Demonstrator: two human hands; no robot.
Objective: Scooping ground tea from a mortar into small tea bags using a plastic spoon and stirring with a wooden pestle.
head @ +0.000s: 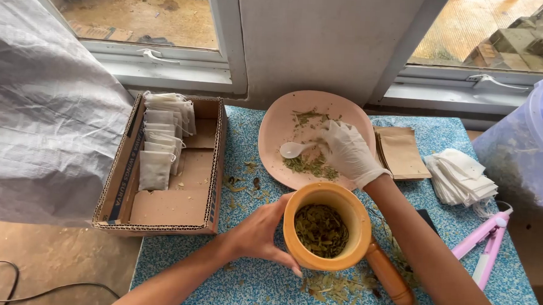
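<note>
left hand (259, 231) grips the mortar (326, 225), still full of leaves; gloved right hand (345, 151) pinches herbs on the pink plate (272, 125), bags mostly unfilled.

Worktop (265, 292), blue speckled cover: cardboard box (159, 211) of filled tea bags, pink plate (275, 134), wooden mortar (324, 228), pestle (391, 280), brown pouches (402, 153), empty white tea bags (459, 176), pink sealer (487, 244), scattered dried leaves (333, 288).

Orange mortar (327, 201), pink plate (279, 125), blue-speckled cloth (265, 289) (white-gloved right hand (348, 153)).
</note>
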